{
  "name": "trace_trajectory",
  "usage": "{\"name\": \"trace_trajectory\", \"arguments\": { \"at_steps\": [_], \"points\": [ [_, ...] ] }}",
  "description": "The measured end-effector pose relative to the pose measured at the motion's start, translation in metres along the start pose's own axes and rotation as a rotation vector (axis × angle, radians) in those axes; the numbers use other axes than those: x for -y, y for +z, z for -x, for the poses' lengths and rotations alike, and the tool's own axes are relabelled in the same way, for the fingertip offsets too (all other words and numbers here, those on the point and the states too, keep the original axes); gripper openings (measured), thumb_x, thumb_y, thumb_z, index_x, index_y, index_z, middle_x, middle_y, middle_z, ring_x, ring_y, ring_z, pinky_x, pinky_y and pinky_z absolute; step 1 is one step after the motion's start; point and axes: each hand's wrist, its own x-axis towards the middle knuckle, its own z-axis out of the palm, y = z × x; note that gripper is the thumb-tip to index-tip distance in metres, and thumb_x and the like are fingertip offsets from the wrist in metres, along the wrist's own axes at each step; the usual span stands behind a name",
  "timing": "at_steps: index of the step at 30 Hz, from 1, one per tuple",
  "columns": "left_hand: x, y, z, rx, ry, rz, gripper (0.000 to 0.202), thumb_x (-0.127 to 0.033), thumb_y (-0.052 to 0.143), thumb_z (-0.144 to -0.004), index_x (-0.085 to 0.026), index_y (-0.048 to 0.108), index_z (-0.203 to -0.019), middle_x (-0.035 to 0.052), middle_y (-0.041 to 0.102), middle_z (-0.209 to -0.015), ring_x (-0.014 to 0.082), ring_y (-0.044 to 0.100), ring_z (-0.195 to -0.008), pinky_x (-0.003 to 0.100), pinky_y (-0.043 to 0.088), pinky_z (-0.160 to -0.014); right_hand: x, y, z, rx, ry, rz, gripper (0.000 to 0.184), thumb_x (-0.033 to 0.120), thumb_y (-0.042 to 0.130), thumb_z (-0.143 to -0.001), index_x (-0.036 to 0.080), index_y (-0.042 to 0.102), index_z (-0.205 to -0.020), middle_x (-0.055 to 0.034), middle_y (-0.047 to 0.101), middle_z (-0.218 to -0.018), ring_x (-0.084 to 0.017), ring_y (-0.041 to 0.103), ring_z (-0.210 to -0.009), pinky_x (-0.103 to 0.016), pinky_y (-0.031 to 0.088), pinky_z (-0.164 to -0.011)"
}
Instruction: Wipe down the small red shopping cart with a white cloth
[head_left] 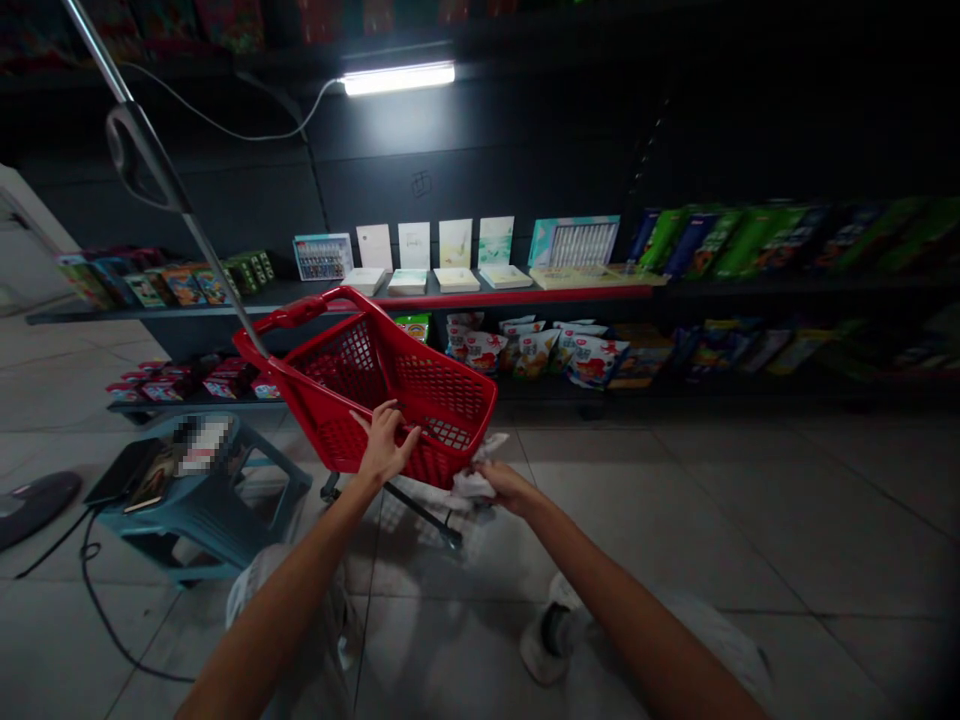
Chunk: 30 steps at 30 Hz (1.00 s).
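A red plastic shopping cart [442, 385] with perforated basket walls stands tilted across my view, its handle to the upper left and dark wheels below. My left hand [385, 447] rests on the basket's near rim, fingers spread apart. At the basket's lower right corner, my right hand [504, 484] is closed around a crumpled white cloth [472, 486], which touches the red plastic there. Part of the cloth sticks out above my fingers. Whether it is fabric or paper I cannot tell.
A blue-green stool [180, 510] holding dark flat items stands left, with a black cable [97, 600] on the floor. A metal pole [202, 235] slants past the cart handle. Behind are shelves [480, 300] with booklets, boxes and snack bags [596, 358], under a lit tube [399, 78].
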Motion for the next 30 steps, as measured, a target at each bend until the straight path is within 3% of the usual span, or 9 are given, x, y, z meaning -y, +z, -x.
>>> {"name": "trace_trajectory", "arguments": {
  "at_steps": [3, 6, 8, 10, 13, 19, 24, 30],
  "points": [
    [-0.001, 0.000, 0.000, -0.011, 0.002, 0.014, 0.020, -0.036, 0.063, -0.095, -0.025, 0.053, -0.081, 0.0061, 0.069, -0.098, 0.0337, 0.051, -0.140, 0.069, -0.027, -0.120, 0.020, -0.016, -0.004, -0.123, -0.019, -0.102, 0.015, 0.022, 0.076, -0.075, 0.018, 0.063, -0.081, -0.0030, 0.069, -0.067, -0.015, 0.065, -0.056, -0.022, 0.053, -0.049],
    [-0.004, -0.002, 0.002, -0.019, -0.003, 0.027, 0.021, -0.035, 0.063, -0.093, -0.024, 0.052, -0.078, 0.0058, 0.069, -0.093, 0.0340, 0.052, -0.138, 0.070, -0.027, -0.120, 0.040, -0.029, -0.010, -0.262, -0.127, -0.220, 0.015, 0.020, 0.071, -0.077, 0.020, 0.062, -0.088, 0.0002, 0.070, -0.073, -0.012, 0.066, -0.062, -0.020, 0.055, -0.057],
    [-0.007, -0.005, 0.003, -0.027, -0.003, 0.033, 0.021, -0.034, 0.064, -0.091, -0.025, 0.053, -0.076, 0.0059, 0.068, -0.090, 0.0347, 0.052, -0.138, 0.071, -0.019, -0.124, 0.052, -0.035, -0.015, -0.384, -0.246, -0.290, 0.022, 0.021, 0.070, -0.074, 0.021, 0.063, -0.095, 0.0010, 0.072, -0.079, -0.012, 0.068, -0.068, -0.020, 0.056, -0.061],
    [-0.010, -0.008, 0.004, -0.024, 0.001, 0.048, 0.021, -0.034, 0.065, -0.089, -0.025, 0.053, -0.075, 0.0068, 0.066, -0.087, 0.0350, 0.051, -0.138, 0.069, -0.001, -0.129, 0.063, -0.038, -0.018, -0.514, -0.391, -0.293, 0.029, 0.023, 0.071, -0.070, 0.020, 0.066, -0.099, -0.0006, 0.075, -0.087, -0.014, 0.070, -0.074, -0.021, 0.056, -0.064],
    [-0.013, -0.012, 0.007, -0.017, 0.009, 0.073, 0.022, -0.036, 0.067, -0.087, -0.026, 0.054, -0.072, 0.0075, 0.065, -0.083, 0.0354, 0.050, -0.137, 0.064, 0.023, -0.127, 0.075, -0.042, -0.020, -0.629, -0.581, -0.094, 0.036, 0.030, 0.069, -0.069, 0.017, 0.070, -0.103, -0.0060, 0.076, -0.097, -0.020, 0.071, -0.084, -0.028, 0.058, -0.072],
    [-0.013, -0.021, 0.013, -0.020, -0.010, 0.075, 0.027, -0.037, 0.070, -0.085, -0.025, 0.053, -0.068, 0.0064, 0.065, -0.080, 0.0347, 0.055, -0.130, 0.062, 0.030, -0.122, 0.091, -0.051, -0.026, -0.791, -0.851, 0.347, 0.036, 0.027, 0.058, -0.076, 0.015, 0.073, -0.106, -0.0147, 0.070, -0.114, -0.028, 0.066, -0.109, -0.044, 0.053, -0.104],
    [-0.008, -0.029, 0.019, -0.056, -0.061, 0.053, 0.033, -0.039, 0.065, -0.088, -0.024, 0.051, -0.063, 0.0046, 0.064, -0.075, 0.0318, 0.060, -0.118, 0.062, 0.034, -0.120, 0.103, -0.047, -0.020, -0.840, -0.939, 0.443, 0.046, 0.026, 0.055, -0.082, 0.017, 0.071, -0.125, -0.0148, 0.064, -0.127, -0.027, 0.063, -0.120, -0.044, 0.047, -0.115],
    [0.003, -0.049, 0.026, -0.022, -0.099, 0.063, 0.028, -0.035, 0.065, -0.079, -0.026, 0.049, -0.058, 0.0045, 0.063, -0.070, 0.0315, 0.062, -0.104, 0.060, 0.039, -0.117, 0.105, -0.019, -0.004, -0.671, -0.969, 0.506, 0.058, 0.052, 0.055, -0.094, 0.013, 0.068, -0.135, -0.0198, 0.052, -0.148, -0.030, 0.053, -0.139, -0.044, 0.037, -0.124]
  ]
}}
